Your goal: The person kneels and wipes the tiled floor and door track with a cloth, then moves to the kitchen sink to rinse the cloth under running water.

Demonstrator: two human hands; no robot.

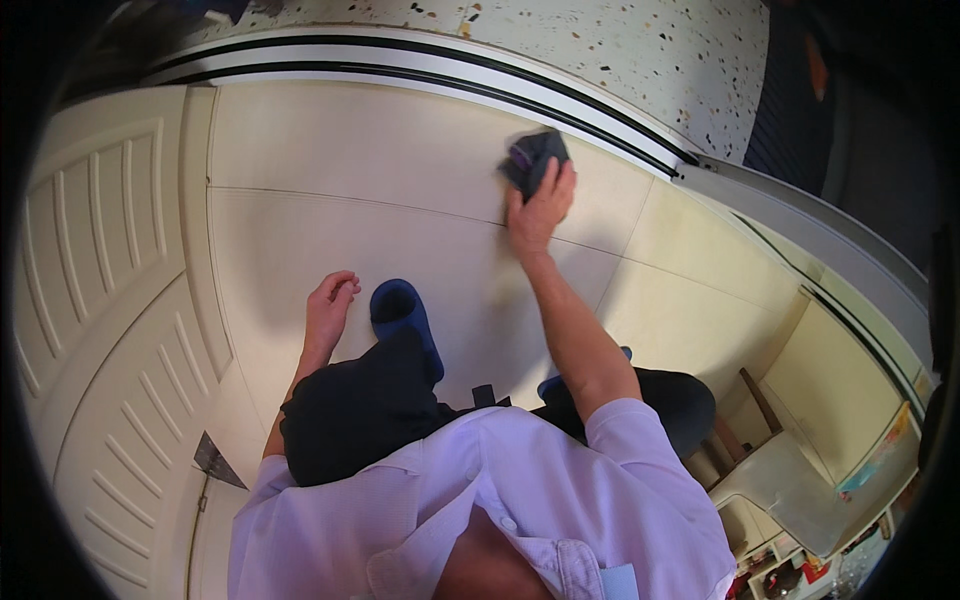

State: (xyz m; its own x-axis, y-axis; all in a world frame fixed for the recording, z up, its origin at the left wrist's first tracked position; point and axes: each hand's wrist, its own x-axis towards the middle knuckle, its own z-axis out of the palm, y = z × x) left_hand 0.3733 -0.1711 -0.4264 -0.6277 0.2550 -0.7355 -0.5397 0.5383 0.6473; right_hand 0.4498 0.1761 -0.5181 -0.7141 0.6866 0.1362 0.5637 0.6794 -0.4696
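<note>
A dark grey cloth (534,161) lies bunched on the pale tiled floor (420,247), close to the sliding-door track (420,64). My right hand (541,214) grips it from the near side, arm stretched forward. My left hand (332,304) hangs beside my left knee with loosely curled fingers and nothing visible in it. Just right of that hand is a blue slipper (397,307) on my left foot. The other blue slipper (553,388) is mostly hidden by my right arm and leg.
White panelled doors (105,217) stand at the left. Beyond the track lies a speckled floor (585,52), with a dark ribbed mat (791,97) at the right. A chair (795,480), clutter and a glass panel's frame (825,202) are on the right.
</note>
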